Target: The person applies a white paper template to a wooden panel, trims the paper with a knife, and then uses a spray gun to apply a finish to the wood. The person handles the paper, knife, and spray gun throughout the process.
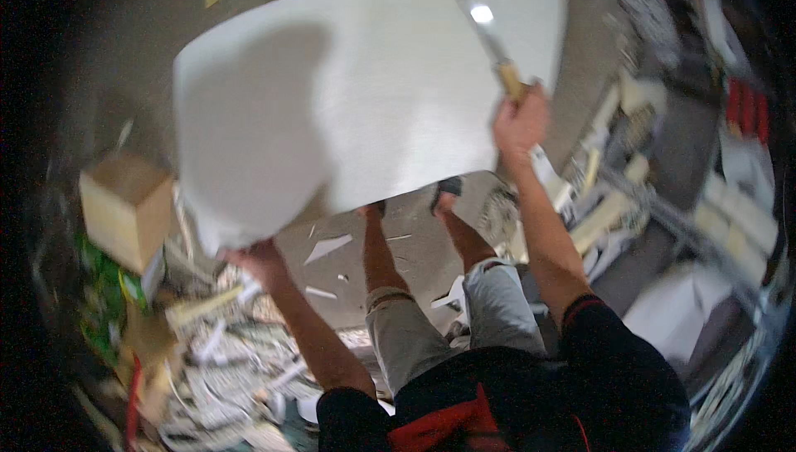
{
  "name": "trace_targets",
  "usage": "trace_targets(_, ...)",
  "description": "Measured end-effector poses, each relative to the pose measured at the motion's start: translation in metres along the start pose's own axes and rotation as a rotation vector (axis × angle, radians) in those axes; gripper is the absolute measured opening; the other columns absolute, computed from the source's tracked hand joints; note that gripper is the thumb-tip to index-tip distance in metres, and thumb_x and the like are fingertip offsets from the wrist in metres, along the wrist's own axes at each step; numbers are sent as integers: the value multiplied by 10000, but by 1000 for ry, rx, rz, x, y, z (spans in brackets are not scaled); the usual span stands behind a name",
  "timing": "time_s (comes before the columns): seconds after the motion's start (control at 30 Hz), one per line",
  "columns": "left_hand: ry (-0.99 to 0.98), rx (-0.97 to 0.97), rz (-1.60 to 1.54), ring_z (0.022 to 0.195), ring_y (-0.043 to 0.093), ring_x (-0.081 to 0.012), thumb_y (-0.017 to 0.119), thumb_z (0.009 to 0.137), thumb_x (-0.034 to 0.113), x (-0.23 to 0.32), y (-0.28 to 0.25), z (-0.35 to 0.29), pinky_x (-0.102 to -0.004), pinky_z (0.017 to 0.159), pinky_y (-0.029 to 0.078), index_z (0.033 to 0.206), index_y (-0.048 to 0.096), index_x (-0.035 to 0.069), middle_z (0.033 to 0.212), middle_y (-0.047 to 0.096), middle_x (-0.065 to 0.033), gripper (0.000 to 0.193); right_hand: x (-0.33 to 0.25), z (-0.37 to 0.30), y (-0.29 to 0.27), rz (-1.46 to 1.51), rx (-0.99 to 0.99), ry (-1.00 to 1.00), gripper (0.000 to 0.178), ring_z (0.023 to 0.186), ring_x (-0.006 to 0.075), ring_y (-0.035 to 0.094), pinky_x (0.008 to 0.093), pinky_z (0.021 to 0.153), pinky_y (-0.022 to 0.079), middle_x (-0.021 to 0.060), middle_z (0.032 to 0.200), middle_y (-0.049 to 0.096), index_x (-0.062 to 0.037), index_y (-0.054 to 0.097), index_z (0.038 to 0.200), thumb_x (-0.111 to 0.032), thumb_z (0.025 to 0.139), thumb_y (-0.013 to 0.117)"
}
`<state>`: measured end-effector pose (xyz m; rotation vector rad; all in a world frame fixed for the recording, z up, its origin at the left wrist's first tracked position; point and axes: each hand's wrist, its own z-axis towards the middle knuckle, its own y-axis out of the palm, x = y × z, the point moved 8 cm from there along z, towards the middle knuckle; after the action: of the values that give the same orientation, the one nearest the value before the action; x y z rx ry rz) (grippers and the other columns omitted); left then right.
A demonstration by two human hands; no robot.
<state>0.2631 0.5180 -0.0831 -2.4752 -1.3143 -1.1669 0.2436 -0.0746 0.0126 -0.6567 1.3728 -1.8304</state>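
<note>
Littered floor [419, 257] | left fingers [238, 255] holding white sheet [398, 87] | right fingers [536, 97] holding knife [483, 27]

- The head camera looks steeply down from head height, over the dark shirt [531, 390] to the floor [423, 263].
- Its fisheye view is near, spanning the left hand [260, 263] and right hand [522, 124].

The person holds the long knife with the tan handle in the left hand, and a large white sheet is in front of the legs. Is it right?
Only the hand is wrong: the head view shows the long knife with the tan handle in the right hand. A large white sheet is indeed in front of the legs.
</note>
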Motion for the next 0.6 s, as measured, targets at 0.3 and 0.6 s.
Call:
trace_targets(0.3, -48, -68, 302, 1368, 437, -337, 519, 943, 658, 18, 13, 23, -523, 1114, 410, 1542, 326, 120, 1532, 408, -142, 828, 4, 6, -4, 101, -83, 16, 492, 1272, 448, 476, 560, 1072, 343, 299, 1373, 484, 23, 547, 1206, -303, 848, 632)
trace_targets(0.6, -47, -80, 363, 1094, 650, -281, 745, 874, 481, 41, 2, 16, -428, 819, 623, 1383, 518, 91, 1269, 640, -107, 679, 32, 8, 5, 260, -224, 100, 529, 1359, 420, 417, 612, 1096, 316, 248, 1458, 431, -16, 537, 1246, -285, 821, 702)
